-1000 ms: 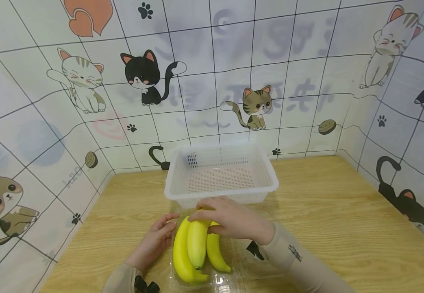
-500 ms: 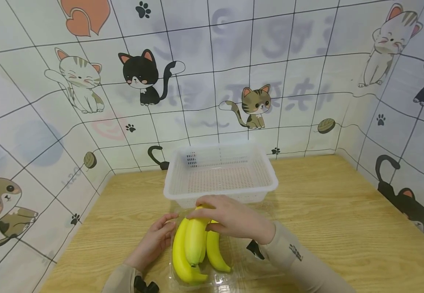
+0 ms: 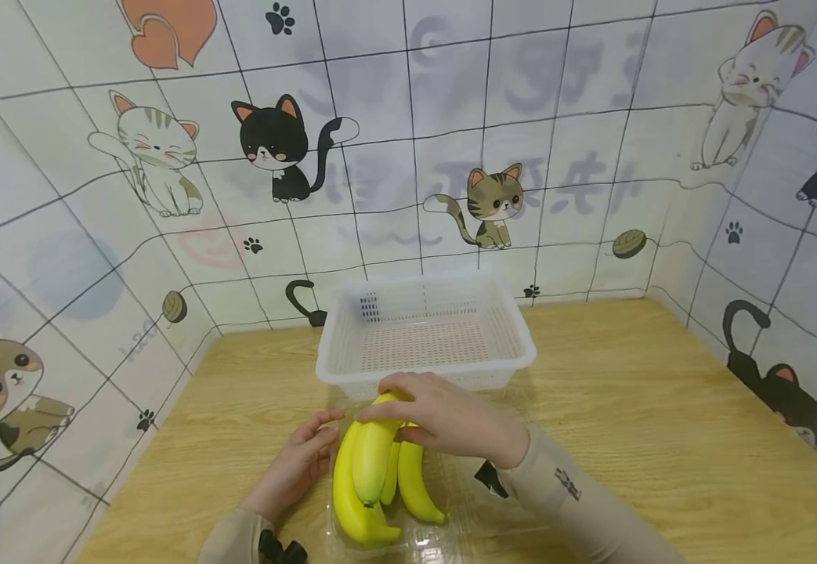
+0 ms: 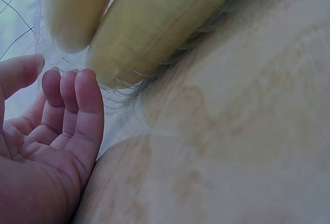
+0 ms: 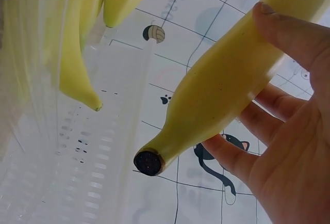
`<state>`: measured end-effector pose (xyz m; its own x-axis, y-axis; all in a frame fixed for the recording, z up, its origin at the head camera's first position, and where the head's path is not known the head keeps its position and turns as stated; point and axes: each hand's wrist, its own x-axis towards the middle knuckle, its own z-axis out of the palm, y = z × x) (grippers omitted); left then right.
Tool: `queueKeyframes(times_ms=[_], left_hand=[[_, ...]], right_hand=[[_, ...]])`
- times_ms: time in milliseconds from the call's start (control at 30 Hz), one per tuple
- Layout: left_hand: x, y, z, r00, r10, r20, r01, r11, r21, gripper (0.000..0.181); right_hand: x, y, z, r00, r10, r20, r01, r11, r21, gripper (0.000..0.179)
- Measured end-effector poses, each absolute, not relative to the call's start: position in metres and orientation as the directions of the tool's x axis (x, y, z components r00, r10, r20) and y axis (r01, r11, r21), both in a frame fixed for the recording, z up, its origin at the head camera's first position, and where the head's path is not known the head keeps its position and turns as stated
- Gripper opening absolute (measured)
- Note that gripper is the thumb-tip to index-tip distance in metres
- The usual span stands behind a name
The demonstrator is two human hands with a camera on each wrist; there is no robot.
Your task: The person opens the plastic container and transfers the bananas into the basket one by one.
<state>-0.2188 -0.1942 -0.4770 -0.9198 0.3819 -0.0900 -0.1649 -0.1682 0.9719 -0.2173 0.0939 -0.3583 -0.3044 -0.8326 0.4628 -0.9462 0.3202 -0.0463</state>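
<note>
My right hand (image 3: pixel 443 419) grips a yellow banana (image 3: pixel 374 462) from above, over other bananas. In the right wrist view, thumb and fingers lie on opposite sides of this banana (image 5: pixel 216 95), its dark stub end pointing away from the palm. Below it, a clear plastic container (image 3: pixel 418 539) holds several bananas, one curved banana (image 3: pixel 347 501) on the left and another banana (image 3: pixel 415 489) on the right. My left hand (image 3: pixel 302 458) is at the container's left side. In the left wrist view, the fingertips (image 4: pixel 85 82) are right at its clear wall, fingers loosely bent.
Behind the container stands a white perforated basket (image 3: pixel 425 374), its inside showing only the slotted floor. The container's clear lid (image 3: pixel 496 521) lies folded out to the right, partly under my right forearm. A cat-patterned wall covering (image 3: pixel 394 196) surrounds the wooden table (image 3: pixel 612 407).
The banana in my right hand has risen slightly, its lower end shifting left and up, so another banana beneath now shows. My left hand has stayed in place.
</note>
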Motion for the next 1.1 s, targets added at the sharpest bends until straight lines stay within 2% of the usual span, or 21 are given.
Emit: queueKeyframes(times_ms=[300,733,933,1100], left_hand=[[-0.220,-0.193,-0.476,-0.928,0.351,-0.125,-0.190,-0.159,0.969,0.029],[-0.218,-0.196,-0.475,-0.929,0.349,-0.121,-0.169,-0.112,0.979,0.034],[-0.219,-0.197,-0.475,-0.920,0.382,-0.086,-0.151,-0.145,0.978,0.032],[-0.219,-0.197,-0.475,-0.925,0.366,-0.102,-0.159,-0.129,0.979,0.036]], right_hand=[[-0.227,0.093,-0.359,-0.231,-0.847,0.480,-0.962,0.273,0.020,0.059],[-0.238,0.099,-0.357,-0.209,-0.891,0.404,-0.959,0.268,0.096,0.057],[-0.246,0.104,-0.349,-0.225,-0.903,0.366,-0.949,0.289,0.128,0.056],[-0.252,0.106,-0.343,-0.231,-0.905,0.356,-0.943,0.299,0.148,0.054]])
